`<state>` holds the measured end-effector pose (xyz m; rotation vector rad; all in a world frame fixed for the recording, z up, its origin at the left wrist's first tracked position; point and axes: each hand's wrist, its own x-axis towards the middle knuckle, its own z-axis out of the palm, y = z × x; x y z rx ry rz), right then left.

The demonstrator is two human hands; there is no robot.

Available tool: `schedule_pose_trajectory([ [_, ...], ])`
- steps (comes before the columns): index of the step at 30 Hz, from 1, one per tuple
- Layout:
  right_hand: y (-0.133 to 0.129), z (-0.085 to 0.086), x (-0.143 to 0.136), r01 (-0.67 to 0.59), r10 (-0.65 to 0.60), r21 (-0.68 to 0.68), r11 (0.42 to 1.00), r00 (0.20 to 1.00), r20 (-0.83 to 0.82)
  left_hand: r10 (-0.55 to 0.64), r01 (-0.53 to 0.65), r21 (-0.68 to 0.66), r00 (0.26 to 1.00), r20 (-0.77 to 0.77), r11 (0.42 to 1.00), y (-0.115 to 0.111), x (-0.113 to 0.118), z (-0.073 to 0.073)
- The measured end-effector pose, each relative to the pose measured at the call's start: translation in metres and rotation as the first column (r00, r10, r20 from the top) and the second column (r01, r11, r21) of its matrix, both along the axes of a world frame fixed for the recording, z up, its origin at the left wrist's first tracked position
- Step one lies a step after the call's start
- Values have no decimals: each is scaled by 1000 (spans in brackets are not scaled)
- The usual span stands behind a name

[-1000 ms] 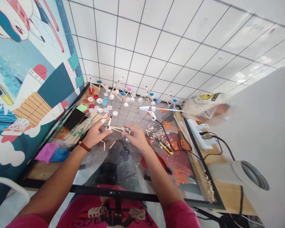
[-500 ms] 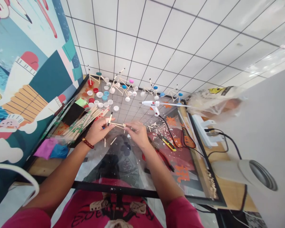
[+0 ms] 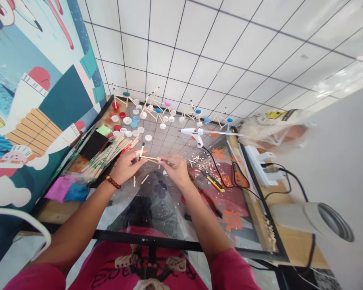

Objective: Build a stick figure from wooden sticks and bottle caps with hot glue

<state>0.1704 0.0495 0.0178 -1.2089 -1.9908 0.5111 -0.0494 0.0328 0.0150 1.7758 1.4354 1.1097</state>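
Between both hands, above the glass tabletop, is a small frame of thin wooden sticks (image 3: 151,158). My left hand (image 3: 129,166) pinches its left end, where a short stick with dark ends (image 3: 142,150) stands up, tilted. My right hand (image 3: 174,168) is closed on the other end, fingertips pressed together at the joint. Below the hands two loose cut stick pieces (image 3: 144,179) lie on the glass. Beyond them, a white glue gun (image 3: 196,135) lies with its nozzle pointing left and a long clear glue stick out of its back.
Bottle caps (image 3: 127,120) and several stick figures (image 3: 159,111) line the back. Left are bundled chopsticks (image 3: 105,155), a black box (image 3: 93,145) and pink and blue packets (image 3: 59,187). Right are a yellow cutter (image 3: 215,183), red-handled pliers (image 3: 211,203), wood chips and a power strip (image 3: 261,166).
Almost nothing differs. Both hands keep their grip on the stick frame, and the view has shifted very slightly.
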Motion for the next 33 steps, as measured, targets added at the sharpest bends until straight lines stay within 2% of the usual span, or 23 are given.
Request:
schedule_pose_trajectory([
  [7,0,-2,-1,13,-13,-13,1000,1000,-21,0,0,-9,1000,2,1000,-1,-1,0],
  [16,-4,-4,-1,25,-26,-13,1000,999,-32,49,-49,9,999,-4,999,-2,-3,7],
  [22,-8,-4,0,104,-115,-94,990,987,-114,80,-79,33,996,-48,996,1,-4,8],
  [29,-4,-7,1,16,-18,-16,1000,996,-91,50,-48,56,998,-37,997,5,-5,0],
  [33,-3,-9,1,7,-8,-16,1000,997,-81,5,-3,69,1000,-25,998,8,-4,0],
])
